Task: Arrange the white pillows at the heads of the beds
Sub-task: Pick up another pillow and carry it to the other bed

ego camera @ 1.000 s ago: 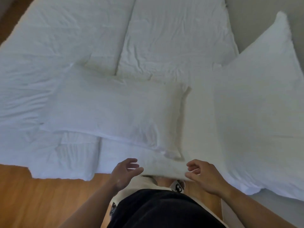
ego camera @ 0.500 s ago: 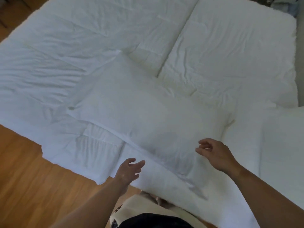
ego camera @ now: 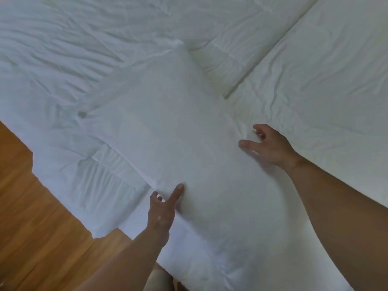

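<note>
The brown wood floor [ego camera: 42, 238] is nearest. The left hand [ego camera: 162, 208] touches the near edge of the white pillow [ego camera: 168, 133] with fingers spread apart. The right hand [ego camera: 269, 144], fingers curled but not closed, presses its right edge. The pillow lies on the bed [ego camera: 315, 70] (wrinkly white covers).

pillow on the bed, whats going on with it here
A person is leaning over the white bed with both hands on one white pillow that lies at an angle across the covers. The left hand touches its near long edge by the wooden floor. The right hand rests on the opposite edge, fingers spread. Neither hand has closed on it, and the pillow lies flat.
</note>
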Demonstrator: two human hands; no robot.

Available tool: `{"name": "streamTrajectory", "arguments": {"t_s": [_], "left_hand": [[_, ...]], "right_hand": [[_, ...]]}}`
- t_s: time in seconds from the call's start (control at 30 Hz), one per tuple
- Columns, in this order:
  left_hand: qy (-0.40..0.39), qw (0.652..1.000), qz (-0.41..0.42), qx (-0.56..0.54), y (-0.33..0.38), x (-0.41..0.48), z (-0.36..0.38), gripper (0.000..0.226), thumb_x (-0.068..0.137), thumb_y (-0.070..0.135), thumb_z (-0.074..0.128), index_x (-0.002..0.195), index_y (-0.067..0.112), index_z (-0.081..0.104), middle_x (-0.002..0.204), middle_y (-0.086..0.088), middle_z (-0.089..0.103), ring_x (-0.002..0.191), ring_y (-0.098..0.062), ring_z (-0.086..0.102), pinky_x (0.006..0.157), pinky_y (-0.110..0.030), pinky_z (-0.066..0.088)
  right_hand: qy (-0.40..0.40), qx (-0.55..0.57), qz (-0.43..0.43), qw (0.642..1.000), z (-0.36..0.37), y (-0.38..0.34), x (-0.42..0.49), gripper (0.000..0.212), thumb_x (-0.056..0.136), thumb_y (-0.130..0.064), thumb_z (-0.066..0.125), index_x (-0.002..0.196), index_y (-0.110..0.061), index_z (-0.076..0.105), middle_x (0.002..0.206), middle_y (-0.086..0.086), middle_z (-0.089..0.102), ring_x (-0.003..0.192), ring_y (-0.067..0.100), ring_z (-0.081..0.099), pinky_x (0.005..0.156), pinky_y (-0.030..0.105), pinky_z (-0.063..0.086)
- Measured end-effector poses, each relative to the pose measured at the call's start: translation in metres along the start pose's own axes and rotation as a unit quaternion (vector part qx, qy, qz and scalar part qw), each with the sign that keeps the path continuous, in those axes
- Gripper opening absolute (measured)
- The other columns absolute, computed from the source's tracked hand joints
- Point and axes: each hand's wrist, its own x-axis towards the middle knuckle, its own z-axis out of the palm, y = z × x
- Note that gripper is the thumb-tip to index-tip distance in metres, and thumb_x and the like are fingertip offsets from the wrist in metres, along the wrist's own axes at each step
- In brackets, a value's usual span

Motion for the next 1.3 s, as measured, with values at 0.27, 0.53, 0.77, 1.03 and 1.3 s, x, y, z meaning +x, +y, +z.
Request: {"name": "streamTrajectory", "arguments": {"t_s": [0.27,0.53,0.77,1.03,1.3], "left_hand": [[-0.057,0.991,0.068,-0.101,-0.010,0.029,0.032,0.086,0.062,0.061,0.090,0.137,0.041,0.055,0.129,0.011,0.072,0.121,-0.019,0.068,0.104,-0.051,0.051],[0.005,0.984,0.109,-0.143,-0.025,0.043,0.052,0.095,0.056,0.059,0.091,0.140,0.034,0.054,0.131,0.009,0.071,0.122,-0.019,0.067,0.108,-0.049,0.048],[-0.008,0.985,0.141,-0.104,-0.012,0.014,0.049,0.080,0.062,0.058,0.088,0.132,0.031,0.064,0.125,0.005,0.075,0.116,-0.023,0.071,0.103,-0.053,0.052],[-0.010,0.979,0.199,-0.040,0.038,-0.059,0.002,0.065,0.067,0.057,0.080,0.126,0.035,0.066,0.119,0.012,0.076,0.111,-0.013,0.072,0.101,-0.046,0.054],[-0.023,0.961,0.272,0.042,0.091,-0.127,-0.075,0.080,0.064,0.066,0.074,0.136,0.036,0.057,0.120,0.019,0.074,0.107,0.000,0.071,0.090,-0.028,0.052]], "right_hand": [[-0.084,0.002,-0.012,0.996,0.013,0.031,0.083,0.109,0.068,-0.066,0.080,0.159,-0.029,0.032,0.159,-0.006,0.042,0.137,0.014,0.047,0.101,0.028,0.034],[-0.128,0.051,-0.028,0.990,0.029,0.053,0.102,0.084,0.055,-0.079,0.075,0.128,-0.039,0.064,0.116,-0.020,0.071,0.104,0.003,0.067,0.092,0.029,0.050],[-0.131,0.148,-0.024,0.980,0.024,0.045,0.060,0.052,0.059,-0.059,0.082,0.105,-0.038,0.071,0.099,-0.024,0.075,0.076,-0.011,0.072,0.074,0.021,0.049],[-0.064,0.215,-0.035,0.974,0.003,0.017,-0.044,0.028,0.080,-0.040,0.082,0.106,-0.033,0.075,0.093,-0.024,0.079,0.085,-0.008,0.073,0.066,0.012,0.052],[-0.020,0.300,-0.003,0.954,0.018,-0.025,-0.139,0.037,0.079,-0.043,0.082,0.114,-0.030,0.076,0.098,-0.014,0.081,0.088,0.007,0.076,0.075,0.028,0.053]]}}
